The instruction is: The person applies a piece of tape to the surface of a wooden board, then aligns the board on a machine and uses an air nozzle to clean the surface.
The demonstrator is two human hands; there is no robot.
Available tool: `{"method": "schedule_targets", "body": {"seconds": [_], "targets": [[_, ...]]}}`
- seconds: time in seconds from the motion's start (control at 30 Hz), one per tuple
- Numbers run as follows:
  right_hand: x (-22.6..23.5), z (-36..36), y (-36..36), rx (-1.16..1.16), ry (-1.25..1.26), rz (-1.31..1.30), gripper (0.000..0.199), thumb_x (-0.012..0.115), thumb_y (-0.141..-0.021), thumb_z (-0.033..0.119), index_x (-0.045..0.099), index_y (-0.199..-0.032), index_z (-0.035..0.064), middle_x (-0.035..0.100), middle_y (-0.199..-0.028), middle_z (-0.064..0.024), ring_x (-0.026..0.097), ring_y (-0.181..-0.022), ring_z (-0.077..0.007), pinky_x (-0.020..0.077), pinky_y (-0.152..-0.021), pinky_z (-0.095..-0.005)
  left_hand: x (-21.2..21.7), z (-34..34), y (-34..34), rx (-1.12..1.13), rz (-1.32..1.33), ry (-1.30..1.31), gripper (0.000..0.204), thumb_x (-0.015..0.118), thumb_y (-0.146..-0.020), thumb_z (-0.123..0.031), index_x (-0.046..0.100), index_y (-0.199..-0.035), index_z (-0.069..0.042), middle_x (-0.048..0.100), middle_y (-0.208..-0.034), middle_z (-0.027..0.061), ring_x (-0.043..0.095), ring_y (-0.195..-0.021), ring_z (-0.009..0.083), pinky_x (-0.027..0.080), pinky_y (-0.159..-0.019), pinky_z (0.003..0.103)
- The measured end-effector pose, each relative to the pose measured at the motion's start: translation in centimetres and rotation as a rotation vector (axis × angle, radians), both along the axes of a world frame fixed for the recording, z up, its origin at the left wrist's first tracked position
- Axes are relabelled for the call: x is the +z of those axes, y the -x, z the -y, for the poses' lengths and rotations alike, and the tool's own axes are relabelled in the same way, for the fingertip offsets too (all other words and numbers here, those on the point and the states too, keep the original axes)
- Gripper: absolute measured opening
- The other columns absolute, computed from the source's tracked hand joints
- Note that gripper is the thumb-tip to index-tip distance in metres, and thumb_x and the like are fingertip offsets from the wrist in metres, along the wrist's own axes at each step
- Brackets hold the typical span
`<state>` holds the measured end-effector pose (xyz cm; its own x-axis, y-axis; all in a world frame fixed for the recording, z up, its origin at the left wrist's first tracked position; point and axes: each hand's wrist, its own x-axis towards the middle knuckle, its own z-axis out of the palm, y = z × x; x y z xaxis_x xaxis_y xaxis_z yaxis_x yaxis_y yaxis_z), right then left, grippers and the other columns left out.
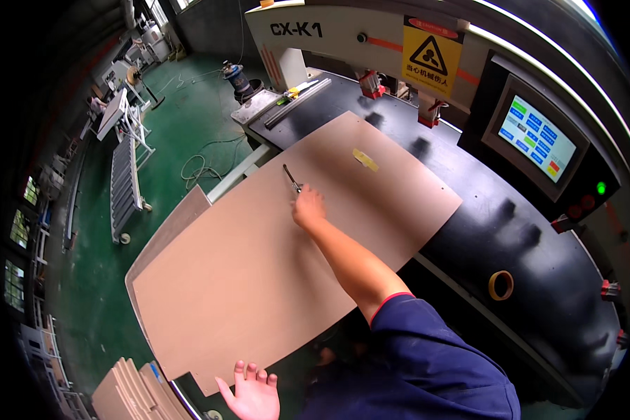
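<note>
A large light-brown board (238, 259) lies over the machine table and reaches out to the left. My right hand (309, 206) is over the middle of this board, its fingers closed round a slim, dark, rod-like tool (290, 175) whose exact kind is not clear. The tool's thin end points away from me, to the far left. My left hand (252, 393), at the near edge of the board, has its fingers spread and holds nothing. A short yellow strip of tape (365, 160) sits on the board beyond my right hand.
A roll of tape (500, 285) lies on the black tabletop (539, 315). Above it, the machine beam carries a touch screen (537, 131) and red clamps (371, 84). More boards (129, 392) stand stacked at lower left. A roller conveyor (124, 185) and hose (199, 168) are on the green floor.
</note>
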<state>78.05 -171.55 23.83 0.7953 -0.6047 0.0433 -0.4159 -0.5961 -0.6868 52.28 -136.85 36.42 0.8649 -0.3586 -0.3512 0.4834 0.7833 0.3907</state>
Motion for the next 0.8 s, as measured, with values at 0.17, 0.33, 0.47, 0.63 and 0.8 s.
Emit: {"method": "schedule_targets", "body": {"seconds": [0.17,0.33,0.47,0.63,0.8], "targets": [[-0.8,-3.0,2.5,0.321,0.045,0.385,0.059,0.071,-0.077,0.022,0.046,-0.126,0.0008,0.050,-0.123,-0.0240,0.044,-0.119,-0.0404,0.0349,-0.104,-0.0466,-1.2,-0.8,-1.0,-0.041,0.010,-0.009,0.059,0.033,-0.097,-0.055,0.056,-0.117,-0.005,0.064,-0.108,0.0137,0.060,-0.095,0.0283,0.042,-0.093,0.046],[-2.5,-0.4,19.1,0.159,-0.120,0.414,0.047,0.067,-0.078,0.021,0.053,-0.119,0.0044,0.053,-0.117,-0.0202,0.048,-0.113,-0.0378,0.0382,-0.099,-0.0443,-2.7,1.2,-2.5,-0.074,-0.038,-0.142,0.050,0.038,-0.095,-0.056,0.052,-0.113,-0.011,0.062,-0.100,0.0059,0.060,-0.083,0.0226,0.047,-0.081,0.043],[-4.9,9.2,37.3,-0.642,0.335,0.006,0.042,0.064,-0.073,0.014,0.056,-0.112,0.0030,0.056,-0.110,-0.0187,0.049,-0.105,-0.0372,0.0407,-0.092,-0.0461,-3.6,4.8,-3.6,-0.206,-0.104,-0.140,0.049,0.040,-0.095,-0.055,0.053,-0.111,-0.011,0.059,-0.097,0.0056,0.057,-0.082,0.0220,0.047,-0.078,0.042],[-7.3,14.0,52.2,-0.975,0.543,-0.393,0.039,0.067,-0.075,0.018,0.057,-0.110,0.0048,0.055,-0.114,-0.0157,0.045,-0.118,-0.0394,0.0388,-0.098,-0.0472,-4.4,7.3,-3.7,-0.397,-0.106,-0.208,0.045,0.040,-0.095,-0.052,0.053,-0.108,-0.011,0.056,-0.094,0.0033,0.054,-0.079,0.0197,0.046,-0.076,0.039],[-6.6,13.5,54.3,-0.861,0.494,-0.305,0.027,0.067,-0.078,0.018,0.061,-0.101,0.0057,0.059,-0.107,-0.0123,0.046,-0.117,-0.0352,0.0398,-0.093,-0.0508,-3.8,10.5,-3.6,-0.595,-0.023,-0.270,0.043,0.041,-0.096,-0.050,0.052,-0.107,-0.011,0.056,-0.093,0.0043,0.054,-0.079,0.0198,0.046,-0.076,0.039]]}}
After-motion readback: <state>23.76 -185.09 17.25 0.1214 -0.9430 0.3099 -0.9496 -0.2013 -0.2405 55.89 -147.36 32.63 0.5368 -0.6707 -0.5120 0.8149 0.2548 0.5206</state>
